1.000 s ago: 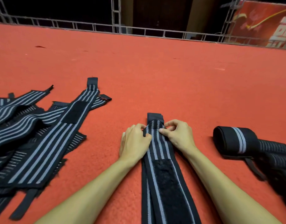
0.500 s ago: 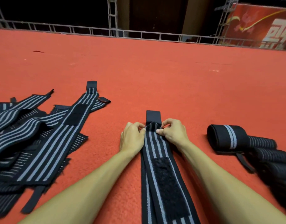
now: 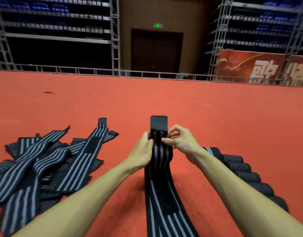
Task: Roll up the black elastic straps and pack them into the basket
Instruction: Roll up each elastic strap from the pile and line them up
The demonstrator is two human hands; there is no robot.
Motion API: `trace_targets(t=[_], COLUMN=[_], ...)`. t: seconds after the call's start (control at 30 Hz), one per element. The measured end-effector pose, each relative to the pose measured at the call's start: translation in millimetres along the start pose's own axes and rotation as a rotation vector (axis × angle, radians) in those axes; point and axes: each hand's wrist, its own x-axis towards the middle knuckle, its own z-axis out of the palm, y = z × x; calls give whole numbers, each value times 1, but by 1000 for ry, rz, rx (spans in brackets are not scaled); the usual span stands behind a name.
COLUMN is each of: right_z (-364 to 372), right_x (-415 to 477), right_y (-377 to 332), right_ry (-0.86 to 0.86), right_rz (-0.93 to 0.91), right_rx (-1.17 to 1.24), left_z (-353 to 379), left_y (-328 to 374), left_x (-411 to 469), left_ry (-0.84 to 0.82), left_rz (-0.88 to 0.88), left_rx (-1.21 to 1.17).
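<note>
- Strap (image 3: 161,168): far end lifted off carpet (image 3: 198,108), apparently to start a roll.
- Left hand (image 3: 143,151), right hand (image 3: 179,141): both pinching strap edges.
- Rolls (image 3: 236,164): right, finished.

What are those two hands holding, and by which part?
Both hold one black elastic strap with grey stripes near its far end, just below the plain black tab: left hand on its left edge, right hand on its right.
</note>
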Motion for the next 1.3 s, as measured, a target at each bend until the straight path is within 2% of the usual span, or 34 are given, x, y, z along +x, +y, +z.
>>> trace_targets(t=[0.1,0.2,0.37,0.6,0.67,0.77,0.83,1.1,1.3], right_z=[-10,-19,-30,-32,-27,-14,-6,25,50], right_x=[-28,-56,-99,-112,-105,-90,-76,-27,-11], right_y=[-32,-65,-114,-158,-151,-118,-87,16,83], right_ry=[-120,-153,-128,-136,-136,-86,-61,48,54], right_rz=[-7,-52,-206,-287,-268,-163,-115,-8,95], right_rx=[211,365,368,422,398,280,237,251,260], left_z=[-13,-29,-61,-78,-73,-59,-47,-6,17], left_y=[36,71,129,157,148,117,91,-8,-76], left_x=[-20,-41,-83,-97,-89,-72,-61,-28,-10], left_ry=[-11,-56,-314,-467,-388,-156,-56,107,122], left_rz=[34,24,-95,-74,-75,-96,-120,-82,-119], left_rx=[-106,-248,-610,-987,-894,-577,-471,-457,-394])
